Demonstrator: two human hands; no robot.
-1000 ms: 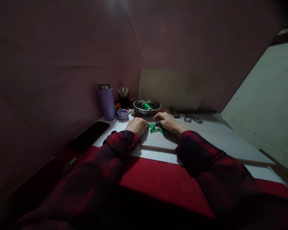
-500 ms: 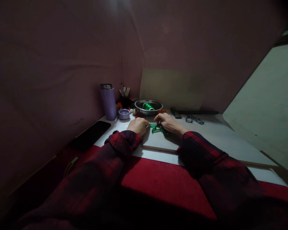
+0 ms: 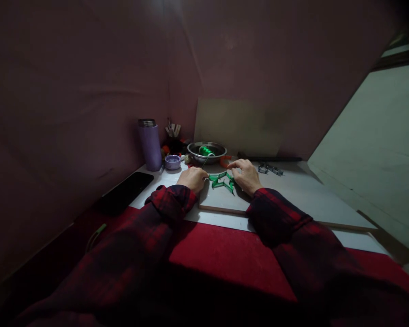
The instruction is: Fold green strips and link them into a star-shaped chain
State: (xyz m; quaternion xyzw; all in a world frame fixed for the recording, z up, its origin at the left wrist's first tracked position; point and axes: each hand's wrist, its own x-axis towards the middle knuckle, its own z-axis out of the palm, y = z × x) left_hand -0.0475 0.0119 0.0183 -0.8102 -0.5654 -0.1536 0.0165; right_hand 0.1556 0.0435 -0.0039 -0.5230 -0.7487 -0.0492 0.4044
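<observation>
While the left hand [image 3: 193, 178] pinches beside a green star [image 3: 219, 184], right hand [image 3: 247, 177] fingers half-curled, both grips unclear, board [image 3: 221, 200] edge nearer, surface stretching rightward.

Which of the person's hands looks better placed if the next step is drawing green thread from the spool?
Probably the left hand: the thread runs from the spool in the bowl down toward it. The right hand is by the opposite side of the green star outline.

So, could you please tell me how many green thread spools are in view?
1: the green spool lies in the metal bowl, beyond the left hand and the green threadwork. Any others may be hidden.
</observation>
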